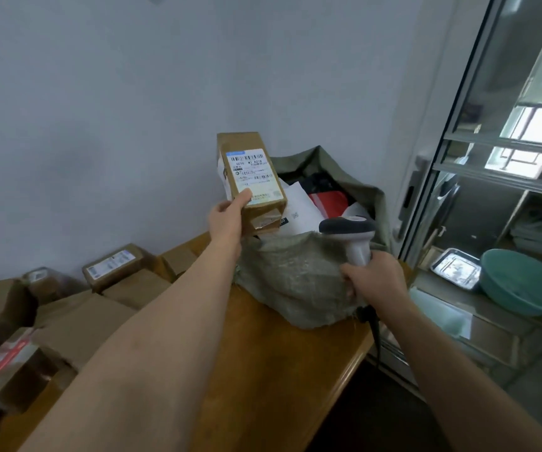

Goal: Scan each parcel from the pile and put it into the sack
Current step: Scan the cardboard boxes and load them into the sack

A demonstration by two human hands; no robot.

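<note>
Sack (295, 282) first: it sits on the wooden table (295, 370) against the wall, mouth open upward and already part full of parcels. Left of it, across the tabletop, lies the pile of boxes (77, 318) you draw from. Your left hand (227, 223) grips the brown parcel (250, 177) by its lower end, thumb pressed on the label, long axis standing nearly upright, label facing you. It hangs just above the sack's left rim, so the mouth lies down and to the right of your grip. Your right hand (374, 278) is wrapped round the scanner (351, 236) handle, head level with the near rim and just right of the parcel's lower end.
</note>
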